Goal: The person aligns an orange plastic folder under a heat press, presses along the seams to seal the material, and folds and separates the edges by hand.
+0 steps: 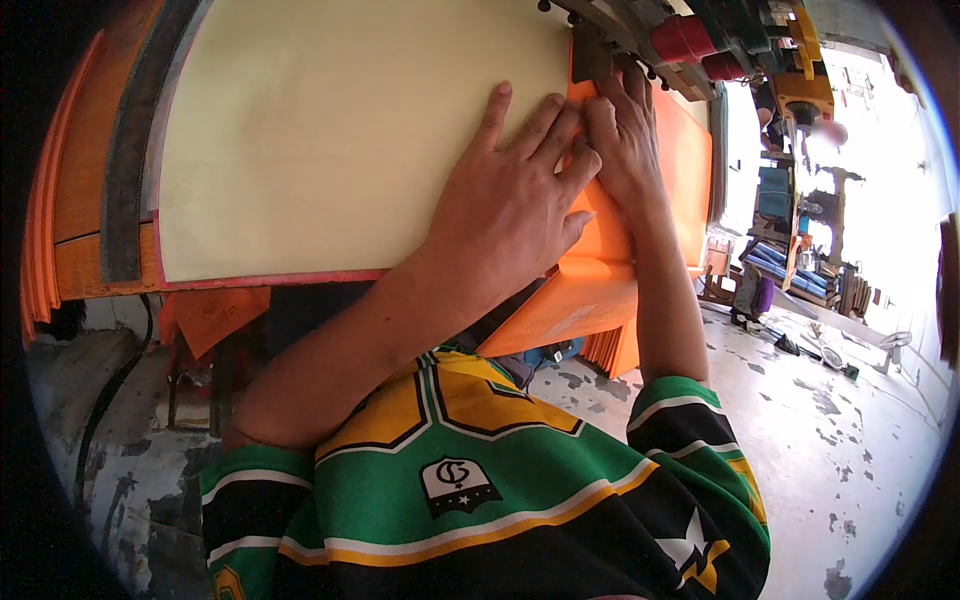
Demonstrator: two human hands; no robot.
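Note:
My left hand [525,175] lies palm down with its fingers spread, across the seam between a large cream sheet [310,140] and an orange sheet [605,225]. Its thumb and forefinger rest on the orange material. Close beside it, my right hand [627,130] has bent fingers pressed together on the orange sheet, up against a dark metal part [592,55] of a machine. Some of its fingertips are hidden by that machine. Below my wrists, an orange flap [565,305] hangs folded over the table's front edge.
The dark machine with red parts [683,40] overhangs the top right. A dark strip [135,150] runs along the table's left side, beside stacked orange sheets [50,200]. More orange pieces [612,348] sit below the table. Shelving with blue bundles [790,268] stands farther right.

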